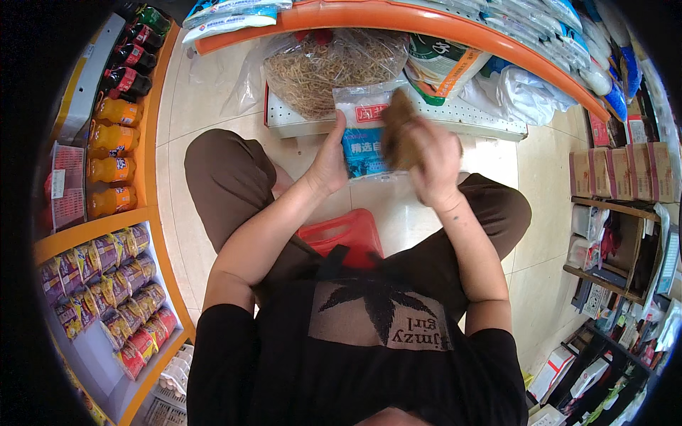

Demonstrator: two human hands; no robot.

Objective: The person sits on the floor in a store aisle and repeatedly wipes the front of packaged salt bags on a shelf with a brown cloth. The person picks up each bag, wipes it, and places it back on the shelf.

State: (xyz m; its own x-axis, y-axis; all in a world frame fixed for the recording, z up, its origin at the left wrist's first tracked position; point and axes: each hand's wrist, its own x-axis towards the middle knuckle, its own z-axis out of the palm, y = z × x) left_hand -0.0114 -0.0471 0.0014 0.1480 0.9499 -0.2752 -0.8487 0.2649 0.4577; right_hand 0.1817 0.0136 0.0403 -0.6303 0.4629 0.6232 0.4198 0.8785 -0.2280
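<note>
My left hand (331, 160) grips the left edge of an upright plastic packet (363, 141), white above and blue below, with printed writing. My right hand (438, 160) holds a brown cloth (400, 130), blurred, against or just in front of the packet's right side; whether they touch I cannot tell. Behind the packet, a large clear bag of dried, stringy brown goods (330, 69) rests on a low white perforated shelf (309, 125). A green, white and orange bag (445, 66) stands to its right on the same shelf.
A red plastic stool (346, 234) is between my legs. An orange shelf edge (373, 16) crosses above, bearing stacked packets (533, 24). Bottled drinks (114, 138) and packaged cups (106, 266) line the left. Cartons (618, 173) and wooden shelving (613, 207) stand at right.
</note>
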